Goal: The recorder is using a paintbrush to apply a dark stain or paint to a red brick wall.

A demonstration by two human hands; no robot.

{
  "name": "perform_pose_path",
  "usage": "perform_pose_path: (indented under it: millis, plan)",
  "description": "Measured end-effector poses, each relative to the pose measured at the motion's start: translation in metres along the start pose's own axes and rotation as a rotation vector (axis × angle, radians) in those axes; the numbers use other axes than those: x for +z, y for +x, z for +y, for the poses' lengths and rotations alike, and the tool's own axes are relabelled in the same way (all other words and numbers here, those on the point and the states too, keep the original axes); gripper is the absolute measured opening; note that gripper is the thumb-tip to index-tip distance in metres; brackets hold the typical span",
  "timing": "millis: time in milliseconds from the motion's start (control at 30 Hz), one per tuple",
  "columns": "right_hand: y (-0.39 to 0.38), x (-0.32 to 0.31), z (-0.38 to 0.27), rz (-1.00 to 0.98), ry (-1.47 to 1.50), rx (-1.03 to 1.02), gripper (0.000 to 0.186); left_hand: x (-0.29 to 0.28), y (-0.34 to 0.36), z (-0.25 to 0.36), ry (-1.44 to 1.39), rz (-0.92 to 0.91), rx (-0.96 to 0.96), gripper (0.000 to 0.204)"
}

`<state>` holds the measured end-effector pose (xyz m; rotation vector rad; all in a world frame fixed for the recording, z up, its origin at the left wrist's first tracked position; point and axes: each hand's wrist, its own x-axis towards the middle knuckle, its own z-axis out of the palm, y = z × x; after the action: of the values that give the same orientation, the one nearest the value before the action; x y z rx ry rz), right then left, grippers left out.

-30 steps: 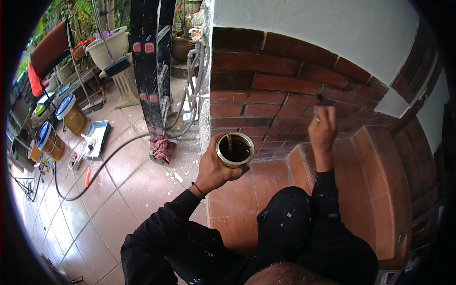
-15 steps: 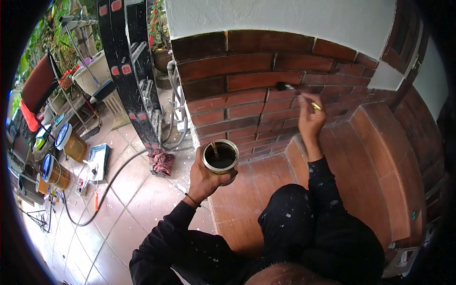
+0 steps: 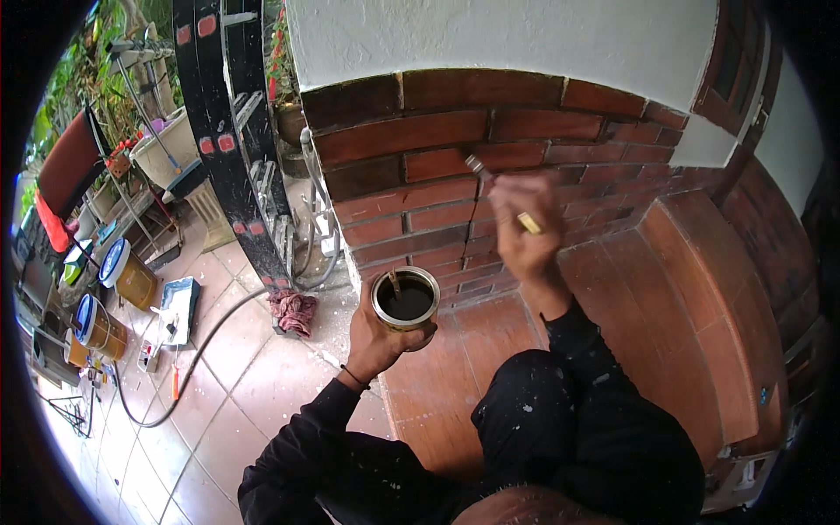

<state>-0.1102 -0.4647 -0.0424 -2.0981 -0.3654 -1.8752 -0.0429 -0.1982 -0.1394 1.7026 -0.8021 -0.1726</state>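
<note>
A round metal can (image 3: 405, 299) of dark liquid is gripped by my left hand (image 3: 378, 332), its fingers wrapped round the side. A thin stick (image 3: 395, 282) leans inside it against the rim. Closed round a paintbrush (image 3: 478, 166), my right hand (image 3: 529, 223) is up in front of the brick wall (image 3: 446, 129), slightly smeared by motion. The bristles are over the edge of a red brick in the middle rows; whether they touch it I cannot tell. Several bricks at the upper left look darker and glossier than those lower down.
A black ladder (image 3: 229, 131) stands left of the wall, with a crumpled reddish rag (image 3: 293, 312) at its foot. A hose (image 3: 210, 350) curves over the tiled floor. Farther left are buckets (image 3: 127, 273) and a paint tray (image 3: 179, 306). Tiled steps (image 3: 691, 289) rise on the right.
My right hand has moved left and down with the paintbrush, coming nearer to me. My left hand still holds the can in nearly the same place. The view has shifted slightly.
</note>
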Motion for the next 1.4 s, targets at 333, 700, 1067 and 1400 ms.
perform_pose_path:
  millis: [333, 700, 1067, 1400]
  plan:
    - [0.023, -0.008, 0.014, 0.040, -0.014, 0.122, 0.017, 0.004, 0.003, 0.000, 0.031, -0.009, -0.005, 0.107]
    - [-0.003, 0.002, -0.006, -0.109, 0.010, 0.103, 0.015, 0.005, 0.004, -0.010, 0.043, 0.023, 0.134, 0.102]
    - [0.022, -0.015, 0.015, 0.060, -0.349, 0.095, 0.020, -0.004, -0.001, -0.003, 0.055, 0.020, 0.113, 0.101]
    - [0.042, 0.041, -0.025, -0.192, 0.209, -0.011, 0.023, 0.000, 0.001, -0.004, 0.042, 0.003, 0.086, 0.102]
